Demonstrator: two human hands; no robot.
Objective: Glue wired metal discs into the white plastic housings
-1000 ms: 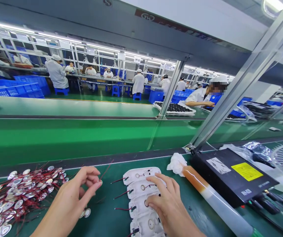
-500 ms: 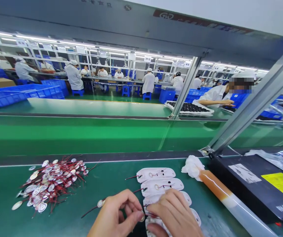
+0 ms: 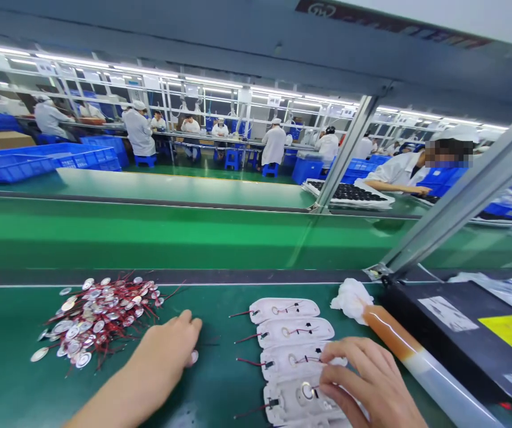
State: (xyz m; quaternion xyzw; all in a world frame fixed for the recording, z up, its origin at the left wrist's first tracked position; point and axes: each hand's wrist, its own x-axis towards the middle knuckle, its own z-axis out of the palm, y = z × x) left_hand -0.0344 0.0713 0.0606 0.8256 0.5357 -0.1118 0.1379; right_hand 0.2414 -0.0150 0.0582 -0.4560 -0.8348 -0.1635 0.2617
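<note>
Several white plastic shells (image 3: 298, 356) lie in a column at front centre, each with a round disc and red wires inside. My right hand (image 3: 367, 374) is over the nearest shell, thumb and finger closed at the red wire (image 3: 315, 388) beside its disc (image 3: 307, 390). Left of the shells, my left hand (image 3: 166, 356) is low over the bench, its fingers curled on a small piezo disc (image 3: 194, 356) whose edge shows at the fingertips. Further left lies a pile of wired piezo discs (image 3: 99, 318), tangled in red leads.
A crumpled white tissue (image 3: 352, 302) sits against a tube with an amber end (image 3: 393, 333). Beside them stands a black box (image 3: 452, 339) with a yellow label. A slanted metal post (image 3: 456, 196) rises at right. Across the green belt (image 3: 148, 238), a co-worker sits near a tray of black parts (image 3: 349, 193).
My left hand has moved left from the shells to the disc lying on the bench. My right hand has shifted right, uncovering the discs in the two nearest shells.
</note>
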